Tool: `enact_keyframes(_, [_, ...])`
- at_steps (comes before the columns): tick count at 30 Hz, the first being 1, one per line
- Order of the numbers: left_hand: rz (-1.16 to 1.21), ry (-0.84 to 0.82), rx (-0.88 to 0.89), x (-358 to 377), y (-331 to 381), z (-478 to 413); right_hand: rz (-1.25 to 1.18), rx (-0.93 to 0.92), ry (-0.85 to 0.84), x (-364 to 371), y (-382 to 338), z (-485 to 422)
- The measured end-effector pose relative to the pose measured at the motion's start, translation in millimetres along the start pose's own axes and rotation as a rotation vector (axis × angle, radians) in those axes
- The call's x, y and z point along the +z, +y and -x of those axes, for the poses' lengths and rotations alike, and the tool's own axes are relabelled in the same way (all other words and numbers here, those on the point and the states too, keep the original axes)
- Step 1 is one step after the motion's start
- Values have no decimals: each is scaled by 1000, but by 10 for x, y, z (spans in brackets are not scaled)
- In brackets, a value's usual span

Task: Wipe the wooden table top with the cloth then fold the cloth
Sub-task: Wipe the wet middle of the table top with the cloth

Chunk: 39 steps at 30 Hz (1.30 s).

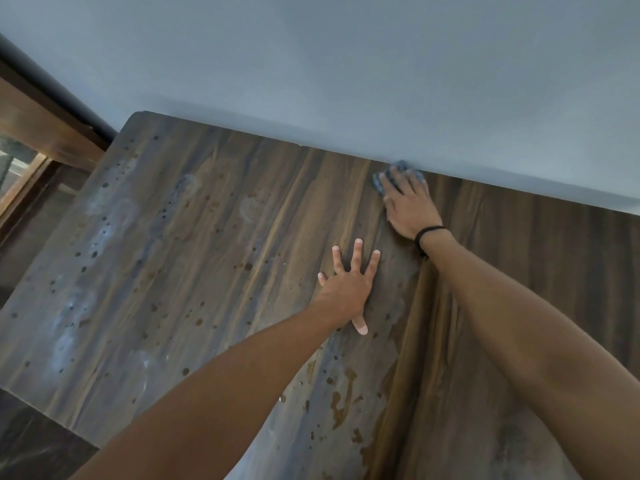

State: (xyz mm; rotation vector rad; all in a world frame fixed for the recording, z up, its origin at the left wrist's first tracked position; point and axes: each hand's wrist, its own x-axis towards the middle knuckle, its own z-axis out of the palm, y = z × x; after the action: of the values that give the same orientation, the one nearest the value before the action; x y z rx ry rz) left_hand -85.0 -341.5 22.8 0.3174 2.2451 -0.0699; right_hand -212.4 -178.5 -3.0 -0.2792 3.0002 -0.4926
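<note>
Against the grey wall [346,64], at the far edge of the wooden table top [173,271], your right hand [410,206] is pressing the blue-grey cloth [398,167] under flat fingers while your left hand [349,289] is lying spread, so you are risking bunching it and skipping the left-side spots [93,252].

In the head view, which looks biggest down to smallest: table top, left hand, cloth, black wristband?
1. Wooden table top
2. Left hand
3. Cloth, mostly hidden under the right hand
4. Black wristband
</note>
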Motion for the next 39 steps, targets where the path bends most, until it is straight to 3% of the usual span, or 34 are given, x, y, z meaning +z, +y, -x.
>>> enact_keyframes(2, [3, 0, 2, -11, -6, 21, -14, -13, -32, -38, 112, -8])
enact_keyframes(5, [5, 1, 17, -14, -19, 50, -69, 233, 40, -61, 160, 10])
enact_keyframes(9, [20, 10, 32, -22, -17, 45, 32, -76, -55, -18, 275, 378])
enact_keyframes(13, [53, 19, 29, 7, -18, 17, -67, 388, 157, -68, 397, 929])
enact_keyframes(18, [72, 22, 21, 9, -19, 24, 63, -47, -14, 87, 189, 1422])
enact_keyframes(20, [61, 24, 18, -8, -18, 42, 56, 79, 37, -13, 379, 1310])
enact_keyframes(22, [68, 21, 33, -6, -16, 71, -45, 385, 122, -40, 305, 1194])
enact_keyframes(23, [73, 26, 41, -7, -18, 86, -57, 452, 144, 0, 152, 1166])
enact_keyframes(24, [75, 31, 46, -16, -26, 102, -39, 409, 147, 67, -18, 1175])
enact_keyframes(27, [79, 48, 46, -34, -55, 151, 24, 42, 26, 181, -118, 1411])
enact_keyframes(28, [80, 52, 50, -30, -63, 167, 27, 57, 29, 156, -27, 1462])
enact_keyframes(31, [88, 62, 60, 0, -82, 203, -74, 442, 130, 103, 13, 1572])
enact_keyframes(32, [90, 72, 62, 9, -86, 211, -56, 443, 124, 148, -119, 1637])
enact_keyframes(36, [117, 77, 65, 14, -120, 277, 59, -43, -11, 253, -257, 2026])
enact_keyframes(37, [127, 71, 57, 17, -170, 305, 65, -31, -14, 207, -152, 2051])
enact_keyframes(39, [145, 67, 14, 47, -352, 388, -6, 204, 58, 151, -60, 2052])
